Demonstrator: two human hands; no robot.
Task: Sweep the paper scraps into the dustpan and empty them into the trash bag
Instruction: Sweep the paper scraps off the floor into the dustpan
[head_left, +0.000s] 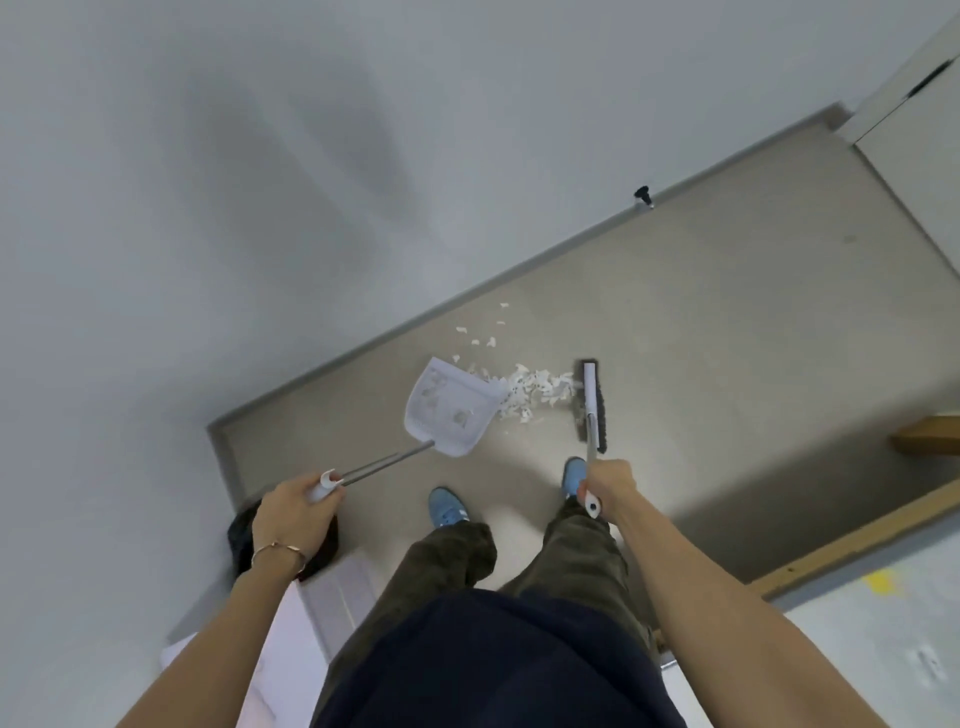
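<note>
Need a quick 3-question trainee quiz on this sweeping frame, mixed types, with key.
1. True or false: the dustpan already holds a few paper scraps.
2. Which hand grips the broom handle? A) left hand B) right hand C) both
3. Fill in: the main pile of scraps lies between the dustpan's open edge and the ____ head.

Key: 1 true; 2 B; 3 broom. Note a few loose scraps also lie nearer the baseboard, beyond the pile.

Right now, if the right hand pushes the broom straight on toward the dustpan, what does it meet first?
Probably the pile of paper scraps: it lies between the broom head, held by the right hand, and the dustpan mouth. Depth is uncertain.
</note>
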